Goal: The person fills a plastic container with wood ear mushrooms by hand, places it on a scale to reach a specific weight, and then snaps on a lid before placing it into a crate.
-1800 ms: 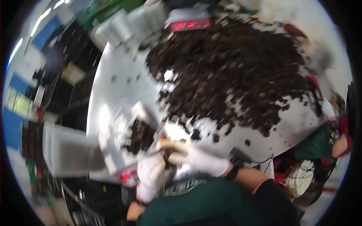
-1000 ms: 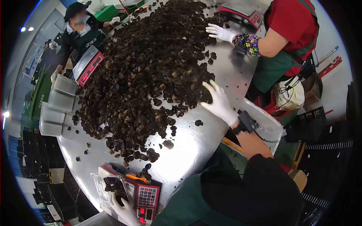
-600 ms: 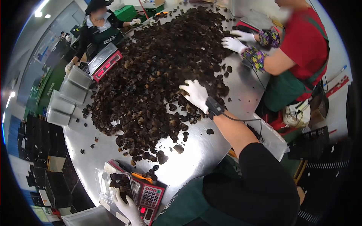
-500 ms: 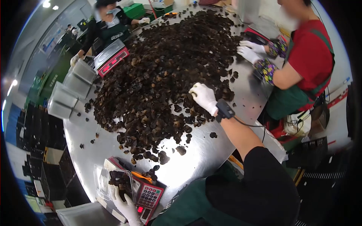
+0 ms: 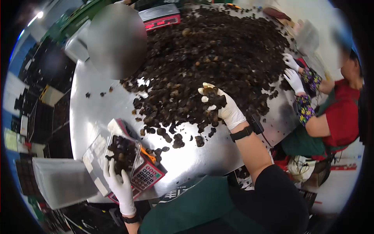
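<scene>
Head view, tray: the clear tray (image 5: 135, 165) sits on my scale (image 5: 145, 177), near the bench's (image 5: 191, 156) near left corner, with dark pieces inside.
Tray's direction: its open top faces up; a clear flap (image 5: 97, 141) spreads from it towards the bench's left edge.
Tray's long axis: I cannot tell it for sure; the pieces inside run from the far side down towards my near edge, tipped slightly right.
Left hand: my gloved left hand (image 5: 120, 187) is part open, fingers spread and pointing away from me, fingertips touching the tray's near end; whether they grip it I cannot tell.
Orange-handled tool: the tool (image 5: 149, 155) lies just beside the tray, on its right.
Right hand: my gloved right hand (image 5: 224, 107) is curled closed round a dark clump (image 5: 213, 98), over the near part of the heap, fingers pointing to the far left.
Heap: the dark heap (image 5: 218, 58) covers the bench's middle and far side, loose bits scattered nearer me.
Left edge: translucent bins (image 5: 64, 181) stand just outside it.
Far edge: a second scale (image 5: 161, 17) with lit red digits.
Right edge: a co-worker (image 5: 343, 113) in red, both gloved hands beside the heap.
</scene>
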`<state>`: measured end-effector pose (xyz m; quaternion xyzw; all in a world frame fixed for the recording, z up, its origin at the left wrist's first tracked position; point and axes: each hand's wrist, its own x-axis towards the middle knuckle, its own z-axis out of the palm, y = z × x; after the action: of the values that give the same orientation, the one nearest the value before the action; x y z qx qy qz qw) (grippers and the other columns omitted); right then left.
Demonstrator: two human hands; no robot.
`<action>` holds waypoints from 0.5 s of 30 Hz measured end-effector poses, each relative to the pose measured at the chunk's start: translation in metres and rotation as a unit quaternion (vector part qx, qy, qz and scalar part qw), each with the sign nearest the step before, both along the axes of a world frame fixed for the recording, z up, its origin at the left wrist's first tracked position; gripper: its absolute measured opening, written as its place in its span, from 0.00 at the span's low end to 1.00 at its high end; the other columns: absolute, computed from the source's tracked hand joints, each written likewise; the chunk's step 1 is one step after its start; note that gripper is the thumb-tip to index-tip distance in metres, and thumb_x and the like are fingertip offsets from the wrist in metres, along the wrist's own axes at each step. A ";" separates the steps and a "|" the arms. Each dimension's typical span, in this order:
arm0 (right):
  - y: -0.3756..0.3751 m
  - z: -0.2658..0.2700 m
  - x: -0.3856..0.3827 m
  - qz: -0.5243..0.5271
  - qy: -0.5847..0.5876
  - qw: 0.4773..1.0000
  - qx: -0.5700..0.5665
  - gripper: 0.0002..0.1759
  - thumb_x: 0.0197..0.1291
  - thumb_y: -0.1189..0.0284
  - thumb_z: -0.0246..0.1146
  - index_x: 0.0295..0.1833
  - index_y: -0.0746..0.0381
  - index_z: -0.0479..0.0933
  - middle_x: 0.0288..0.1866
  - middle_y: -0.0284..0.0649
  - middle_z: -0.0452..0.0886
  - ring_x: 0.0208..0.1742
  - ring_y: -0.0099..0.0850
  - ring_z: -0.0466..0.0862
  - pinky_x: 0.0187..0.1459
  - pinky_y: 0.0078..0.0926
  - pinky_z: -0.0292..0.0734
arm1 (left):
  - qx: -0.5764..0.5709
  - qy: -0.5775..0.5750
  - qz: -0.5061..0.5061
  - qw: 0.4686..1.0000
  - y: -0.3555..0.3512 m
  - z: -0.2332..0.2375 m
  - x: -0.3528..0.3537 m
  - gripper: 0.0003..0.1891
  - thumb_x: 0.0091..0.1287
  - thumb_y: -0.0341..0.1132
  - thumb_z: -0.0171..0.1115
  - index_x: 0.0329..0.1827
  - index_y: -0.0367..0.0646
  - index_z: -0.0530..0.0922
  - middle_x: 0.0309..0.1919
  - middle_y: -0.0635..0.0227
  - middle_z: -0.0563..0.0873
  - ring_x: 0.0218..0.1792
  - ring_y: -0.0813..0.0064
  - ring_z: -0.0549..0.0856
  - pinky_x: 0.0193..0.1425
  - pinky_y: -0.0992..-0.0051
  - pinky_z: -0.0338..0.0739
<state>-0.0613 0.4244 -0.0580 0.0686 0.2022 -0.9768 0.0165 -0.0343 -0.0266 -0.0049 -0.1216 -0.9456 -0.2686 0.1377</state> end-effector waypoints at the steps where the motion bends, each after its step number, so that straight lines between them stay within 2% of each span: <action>1: -0.011 0.001 -0.009 0.019 0.014 1.000 -0.012 0.21 0.76 0.70 0.50 0.70 0.61 0.70 0.61 0.47 0.79 0.42 0.32 0.82 0.25 0.15 0.79 | -0.004 0.011 0.008 1.000 -0.003 -0.003 0.001 0.30 0.61 0.18 0.60 0.69 0.39 0.73 0.71 0.50 0.70 0.72 0.50 0.69 0.76 0.59 0.63; 3: -0.033 0.003 -0.024 0.057 0.031 0.997 -0.042 0.21 0.75 0.70 0.49 0.71 0.61 0.70 0.61 0.47 0.78 0.43 0.32 0.81 0.25 0.16 0.79 | 0.009 0.018 0.019 1.000 -0.007 -0.003 0.008 0.29 0.62 0.18 0.59 0.70 0.39 0.73 0.70 0.53 0.72 0.73 0.54 0.69 0.77 0.60 0.61; 4: -0.041 -0.003 -0.037 0.097 0.074 0.990 -0.075 0.21 0.76 0.70 0.48 0.70 0.62 0.71 0.64 0.52 0.76 0.47 0.35 0.78 0.28 0.20 0.83 | 0.017 0.015 0.025 0.999 -0.004 0.002 0.010 0.29 0.62 0.18 0.59 0.69 0.38 0.73 0.70 0.52 0.72 0.73 0.54 0.69 0.77 0.60 0.61; 5: -0.056 0.001 -0.049 0.133 0.085 0.982 -0.106 0.21 0.76 0.70 0.47 0.70 0.62 0.71 0.64 0.52 0.76 0.47 0.35 0.77 0.28 0.20 0.83 | 0.030 0.018 0.042 0.999 -0.005 0.002 0.011 0.28 0.62 0.18 0.59 0.68 0.37 0.74 0.68 0.52 0.73 0.71 0.54 0.71 0.76 0.60 0.62; 8: -0.104 0.028 -0.073 0.195 0.071 0.973 -0.101 0.21 0.77 0.69 0.46 0.69 0.63 0.72 0.63 0.51 0.77 0.47 0.35 0.78 0.27 0.20 0.83 | 0.055 0.039 0.055 0.996 0.000 0.010 0.015 0.26 0.61 0.18 0.60 0.65 0.36 0.75 0.61 0.53 0.79 0.64 0.55 0.77 0.73 0.62 0.67; 10: -0.143 0.044 -0.086 0.234 0.068 0.966 -0.085 0.21 0.77 0.67 0.48 0.69 0.62 0.72 0.62 0.49 0.79 0.46 0.34 0.80 0.27 0.21 0.79 | 0.094 0.064 0.005 0.993 0.017 0.023 0.011 0.26 0.60 0.17 0.62 0.64 0.36 0.76 0.57 0.56 0.82 0.59 0.60 0.81 0.67 0.67 0.73; 11: -0.163 0.051 -0.092 0.266 0.074 0.958 -0.079 0.21 0.78 0.65 0.49 0.69 0.60 0.72 0.61 0.47 0.80 0.46 0.32 0.81 0.27 0.20 0.76 | 0.170 0.031 -0.001 0.985 0.030 0.023 0.011 0.29 0.61 0.17 0.63 0.68 0.38 0.73 0.55 0.56 0.82 0.54 0.65 0.84 0.62 0.69 0.77; 12: -0.185 0.053 -0.094 0.246 0.049 0.968 -0.028 0.21 0.78 0.62 0.49 0.68 0.60 0.72 0.60 0.46 0.81 0.45 0.31 0.81 0.27 0.23 0.75 | 0.236 -0.024 -0.012 0.971 0.048 0.034 0.010 0.36 0.61 0.18 0.65 0.75 0.40 0.66 0.55 0.55 0.83 0.50 0.70 0.86 0.57 0.72 0.80; 13: -0.201 0.051 -0.098 0.291 0.100 0.951 -0.036 0.21 0.78 0.63 0.50 0.67 0.62 0.73 0.58 0.44 0.82 0.47 0.29 0.83 0.35 0.25 0.80 | 0.316 -0.091 -0.016 0.944 0.060 0.038 0.007 0.43 0.60 0.19 0.66 0.80 0.42 0.57 0.56 0.54 0.82 0.48 0.72 0.86 0.53 0.73 0.82; 14: -0.222 0.057 -0.094 0.278 0.105 0.955 0.011 0.20 0.78 0.63 0.52 0.67 0.62 0.73 0.57 0.42 0.83 0.48 0.28 0.83 0.40 0.24 0.81 | 0.361 -0.124 -0.019 0.924 0.068 0.042 0.004 0.48 0.61 0.20 0.67 0.82 0.44 0.50 0.55 0.54 0.82 0.44 0.74 0.86 0.48 0.75 0.82; 15: -0.242 0.068 -0.083 0.262 0.112 0.957 0.059 0.20 0.77 0.63 0.53 0.66 0.63 0.73 0.56 0.41 0.84 0.50 0.26 0.84 0.45 0.23 0.82 | 0.366 -0.125 -0.002 0.922 0.072 0.038 0.002 0.48 0.62 0.21 0.66 0.83 0.45 0.47 0.50 0.57 0.85 0.39 0.76 0.85 0.44 0.78 0.81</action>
<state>-0.1442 0.1825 0.0096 -0.0958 0.2709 -0.9260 0.2449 -0.0325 0.0458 0.0334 -0.0301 -0.7905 -0.6095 0.0525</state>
